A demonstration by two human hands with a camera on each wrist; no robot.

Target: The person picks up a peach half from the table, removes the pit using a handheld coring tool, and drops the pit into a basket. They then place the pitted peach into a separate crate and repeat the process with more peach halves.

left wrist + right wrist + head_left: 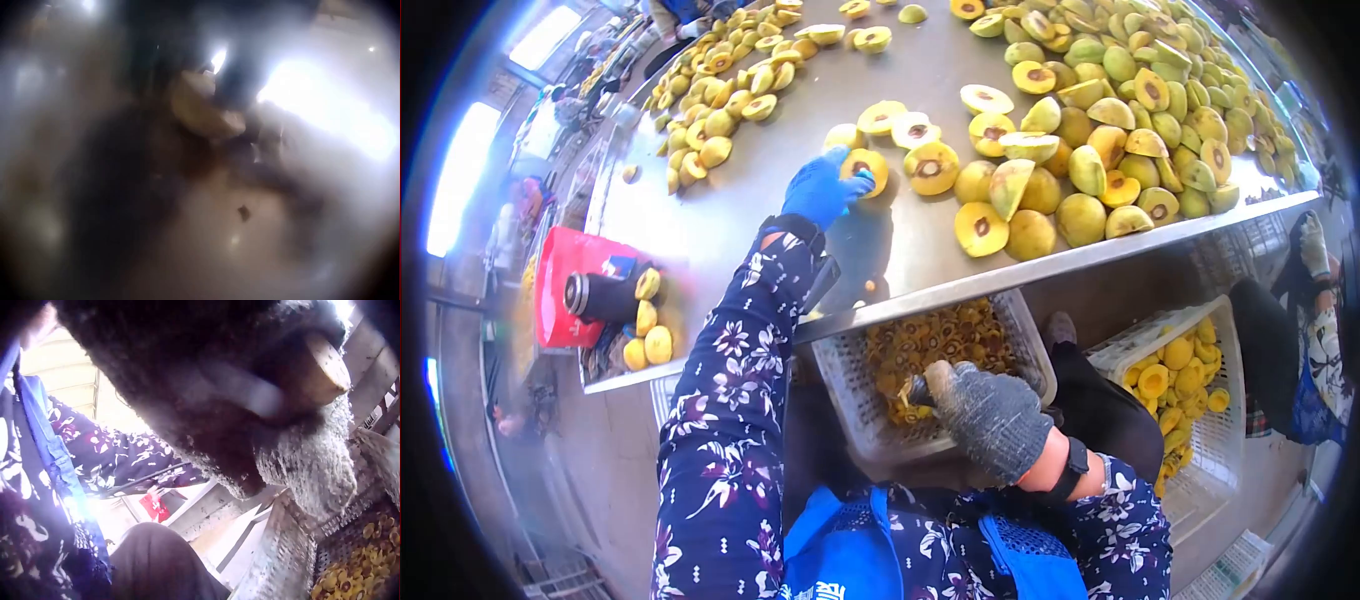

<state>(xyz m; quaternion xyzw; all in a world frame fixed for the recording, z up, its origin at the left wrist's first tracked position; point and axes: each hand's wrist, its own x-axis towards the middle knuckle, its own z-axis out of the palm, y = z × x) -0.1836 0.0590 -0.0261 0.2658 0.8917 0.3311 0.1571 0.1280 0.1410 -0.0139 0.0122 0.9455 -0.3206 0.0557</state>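
My left hand (pixel 822 190), in a blue glove, reaches over the metal table and pinches a cut yellow fruit half (pixel 874 165) at its left side. The left wrist view is badly blurred, with a pale fruit piece (pixel 203 112) near dark fingers. In a grey knitted glove, my right hand (pixel 992 415) grips a short tool (pixel 917 391) above a crate of small cut pieces. The right wrist view shows the right hand (pixel 250 406) curled round the tool's pale handle end (pixel 328 367). The tool's working end is not clear.
Fruit halves (pixel 1082 220) are heaped on the table's right, with more (pixel 718 123) at the upper left. The crate (pixel 840 385) stands below the table edge (pixel 960 275); another crate (pixel 1225 400) holds yellow fruit. A dark flask (pixel 605 297) lies by a red bag (pixel 560 275).
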